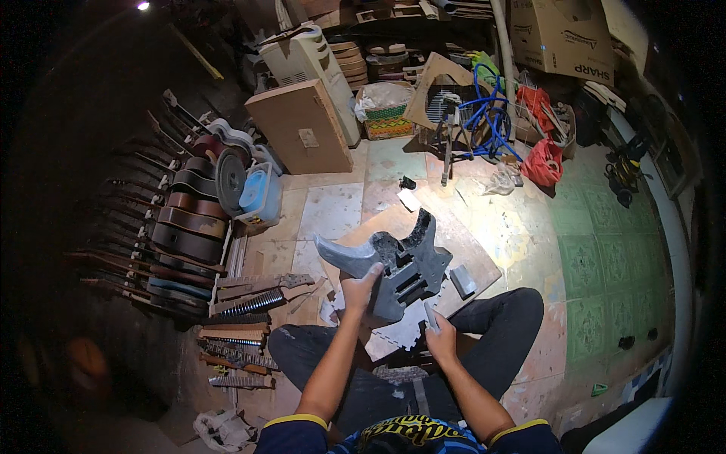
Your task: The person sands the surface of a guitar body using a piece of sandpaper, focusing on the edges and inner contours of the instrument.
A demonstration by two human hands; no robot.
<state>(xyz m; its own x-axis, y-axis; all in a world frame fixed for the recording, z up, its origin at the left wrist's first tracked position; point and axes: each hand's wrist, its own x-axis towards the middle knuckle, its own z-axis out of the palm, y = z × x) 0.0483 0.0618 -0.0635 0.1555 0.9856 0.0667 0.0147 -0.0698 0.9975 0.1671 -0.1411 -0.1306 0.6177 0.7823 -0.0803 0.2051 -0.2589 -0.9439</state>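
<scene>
A dark grey electric guitar body (431,266) with two pointed horns and cut-out cavities is tilted up over a board (484,261) in front of my crossed legs. My left hand (363,289) grips its left edge, below the paler, dusty horn. In my right hand (442,339) is a small, thin grey piece, perhaps folded sandpaper (431,316), pinched near the body's lower right edge. My right fingers are closed around it. A grey rectangular block (463,281) lies on the board to the right of the guitar body.
Several guitars (189,234) stand in a rack at left. Guitar necks (242,333) lie beside my left knee. A plastic tub (261,198), a leaning wooden panel (302,129), blue hose (488,121) and red bags (543,159) sit farther back. A power cord (626,178) lies at far right.
</scene>
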